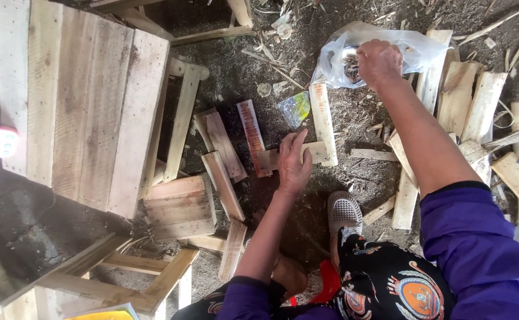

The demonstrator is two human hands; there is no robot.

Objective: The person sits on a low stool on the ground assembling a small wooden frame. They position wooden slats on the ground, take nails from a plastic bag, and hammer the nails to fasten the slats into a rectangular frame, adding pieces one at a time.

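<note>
The left hand (293, 167) lay flat, fingers spread and closing on nothing, pressing on a short wooden slat (271, 158) that rested on the dirt floor (236, 77) near the middle of the view. That slat ran across the lower end of a longer pale slat (323, 121), the two touching and forming a corner. The right hand (379, 62), at about one o'clock from the left hand, reached into the mouth of a clear plastic bag (416, 50) on the ground; its fingers were curled inside the opening over small dark pieces, and whether they pinched any could not be told. Just at eleven o'clock from the left hand lay a reddish stained strip (252, 136), with a small yellowish plastic packet (295, 108) just beyond it. Further toward nine o'clock stood a large plank panel (87, 106) of a wooden crate. More loose offcuts (467, 101) were heaped at three o'clock, beside the purple sleeve. A grey perforated shoe (344, 210) sat at five o'clock from the left hand.
</note>
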